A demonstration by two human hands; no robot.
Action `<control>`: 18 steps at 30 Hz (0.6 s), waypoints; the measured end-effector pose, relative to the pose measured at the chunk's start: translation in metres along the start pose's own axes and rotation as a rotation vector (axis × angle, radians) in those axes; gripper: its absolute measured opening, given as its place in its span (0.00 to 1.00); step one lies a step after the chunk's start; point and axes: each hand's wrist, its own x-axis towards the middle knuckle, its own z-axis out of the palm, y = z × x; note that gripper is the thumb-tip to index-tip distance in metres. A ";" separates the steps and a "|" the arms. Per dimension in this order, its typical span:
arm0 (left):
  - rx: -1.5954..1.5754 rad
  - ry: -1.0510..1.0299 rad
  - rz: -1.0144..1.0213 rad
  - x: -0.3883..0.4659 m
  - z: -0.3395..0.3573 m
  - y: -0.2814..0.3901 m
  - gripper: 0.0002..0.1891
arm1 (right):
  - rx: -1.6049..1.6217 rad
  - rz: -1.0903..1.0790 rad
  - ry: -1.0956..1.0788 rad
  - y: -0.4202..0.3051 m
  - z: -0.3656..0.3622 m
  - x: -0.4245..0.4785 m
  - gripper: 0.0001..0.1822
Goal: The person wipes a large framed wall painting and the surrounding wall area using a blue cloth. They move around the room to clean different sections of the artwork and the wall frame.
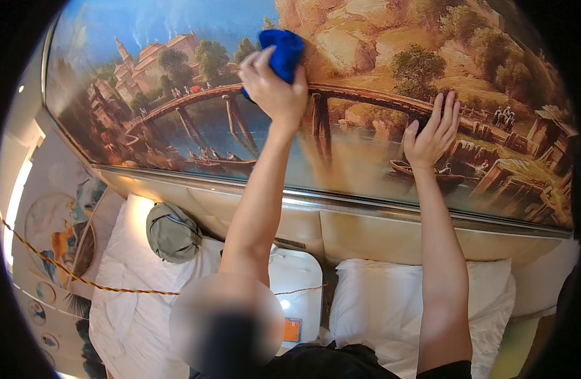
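A large framed landscape painting (pixel 356 118) with an arched wooden bridge spreads across the wall before me. Near its upper middle, my left hand (pixel 276 87) grips a bunched blue cloth (pixel 286 54) against the picture, with part of the cloth showing above the fingers. My right hand (pixel 431 135) rests on the painting farther right, fingers spread upward and holding nothing visible. A blurred patch covers part of my left upper arm.
Below the metallic frame edge (pixel 347 198) runs a cream padded headboard (pixel 297 222). White pillows (pixel 380 298) and a grey-green fabric cap or pouch (pixel 172 232) lie below. A white surface (pixel 297 270) holds an orange item (pixel 292 330). A twisted cord (pixel 115 288) crosses the left side.
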 end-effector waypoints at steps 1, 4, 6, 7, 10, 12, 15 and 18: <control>-0.007 -0.050 -0.018 -0.011 -0.005 0.011 0.30 | -0.009 -0.001 -0.003 0.001 0.000 0.000 0.33; -0.051 -0.156 -0.020 -0.061 -0.018 0.024 0.33 | -0.008 -0.010 0.005 0.005 0.000 -0.001 0.33; -0.087 -0.187 0.004 -0.102 -0.027 0.019 0.34 | -0.002 -0.013 0.008 0.006 0.000 0.001 0.33; -0.080 -0.198 -0.032 -0.123 -0.038 0.017 0.34 | 0.007 -0.009 0.009 0.003 0.001 0.001 0.33; -0.075 -0.243 -0.155 -0.158 -0.054 0.021 0.35 | 0.002 -0.007 -0.004 0.001 -0.001 0.002 0.34; -0.057 -0.288 -0.228 -0.159 -0.059 0.024 0.35 | -0.001 -0.006 -0.010 0.002 -0.001 0.001 0.34; -0.060 -0.268 -0.246 -0.132 -0.055 0.020 0.33 | 0.008 -0.009 -0.014 0.006 -0.002 0.002 0.34; 0.103 -0.039 -0.386 -0.082 -0.042 -0.015 0.28 | 0.037 0.008 -0.009 0.004 -0.002 0.002 0.33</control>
